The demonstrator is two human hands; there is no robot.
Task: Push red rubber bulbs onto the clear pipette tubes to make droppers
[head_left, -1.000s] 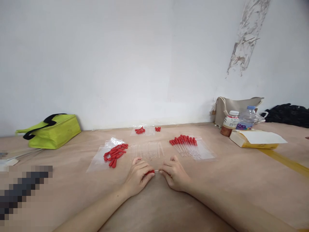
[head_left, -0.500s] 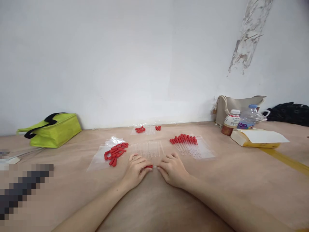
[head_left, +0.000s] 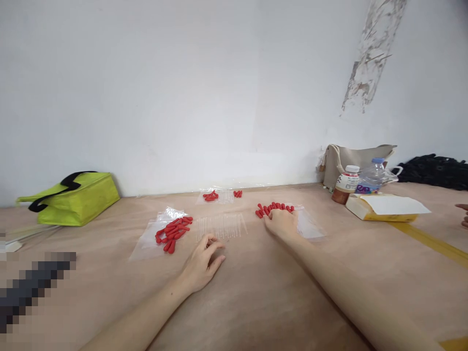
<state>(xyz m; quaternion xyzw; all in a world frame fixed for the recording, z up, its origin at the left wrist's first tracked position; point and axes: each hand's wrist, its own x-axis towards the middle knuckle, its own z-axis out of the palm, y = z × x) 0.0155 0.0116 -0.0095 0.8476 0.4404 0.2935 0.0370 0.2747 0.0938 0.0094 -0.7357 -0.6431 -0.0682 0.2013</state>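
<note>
My left hand (head_left: 205, 262) rests on the table with fingers apart and nothing in it. In front of it lies a row of clear glass pipette tubes (head_left: 221, 226). To its left, loose red rubber bulbs (head_left: 174, 232) are heaped on a clear plastic bag (head_left: 143, 240). My right hand (head_left: 282, 222) reaches over the row of red-bulbed droppers (head_left: 275, 206) on the right, fingers closed and pointing down. A dropper with its red bulb (head_left: 259, 213) sits at its fingertips, at the row's left end. The hand covers most of the glass tubes there.
Behind, another clear bag (head_left: 225, 197) has small groups of red bulbs. At left stands a yellow-green bag (head_left: 80, 201). To the right are a drink bottle (head_left: 346, 184), a water bottle (head_left: 373, 176) and a tissue pack (head_left: 387, 208). Another person's hand (head_left: 464, 214) shows at the right edge.
My right hand has moved right and away from me, carrying the dropper from between both hands to the row. My left hand has let go of its red bulb and opened.
</note>
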